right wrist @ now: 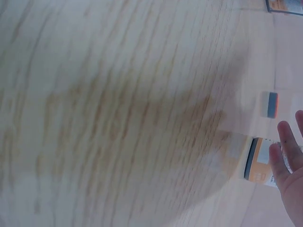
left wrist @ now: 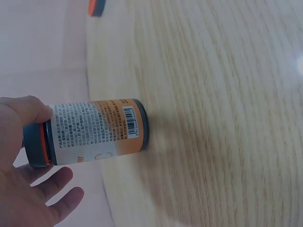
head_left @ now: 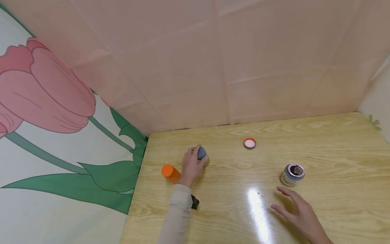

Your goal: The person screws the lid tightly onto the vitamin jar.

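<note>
My left hand [head_left: 191, 166] grips a supplement bottle by its dark blue-grey lid [head_left: 201, 153], at the left part of the table. Its white and orange label [left wrist: 97, 127] carries small print and a barcode in the left wrist view, where the thumb and fingers are round the lid end. My right hand [head_left: 300, 215] is held over the table with its fingers apart and nothing in them. Just beyond its fingertips stands a similar bottle [head_left: 287, 179] without a lid. Shiny torn foil rings its mouth, and a dark lump [head_left: 296, 169] shows there.
An orange-rimmed lid [head_left: 250, 143] lies inside up near the back of the wooden table [head_left: 225, 210]. Left of my left hand is an orange-capped container [head_left: 171, 173]. A small black object [head_left: 195, 202] shows partly from behind the left sleeve. Pink cloth [head_left: 225, 67] hangs along the back edge.
</note>
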